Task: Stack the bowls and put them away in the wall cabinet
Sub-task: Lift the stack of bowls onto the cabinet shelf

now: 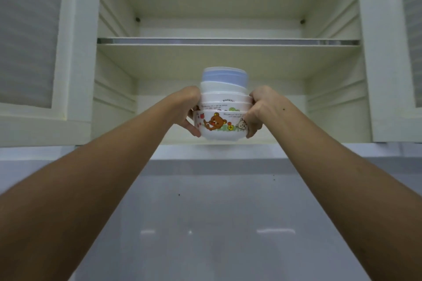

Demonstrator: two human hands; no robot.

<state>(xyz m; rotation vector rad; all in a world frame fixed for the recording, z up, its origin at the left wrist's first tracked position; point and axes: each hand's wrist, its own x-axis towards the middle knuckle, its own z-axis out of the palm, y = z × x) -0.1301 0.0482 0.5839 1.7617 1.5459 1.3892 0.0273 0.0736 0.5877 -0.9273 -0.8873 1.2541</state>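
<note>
Bowls (222, 107) nested in one stack, a bear-print bowl (220, 126) lowest, are clasped between the left hand (190, 112) and right hand (258, 110). Beyond stands the open wall cabinet (228, 61), doors swung left and right.

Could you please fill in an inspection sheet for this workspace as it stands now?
Surface: lower shelf of the cabinet, bare where visible; upper shelf area also bare.
Job's things: bowls in one nested stack, upright, held at the cabinet's bottom opening; bear-print bowl lowest, blue bowl on top. Whether the stack touches the cabinet floor cannot be told.
Clutter: nothing seen.
Grippers: left hand and right hand clasp opposite sides of the stack.
Cables: nothing seen.
Surroundings: both doors open, left door and right door; grey wall below with a few dark specks.
</note>
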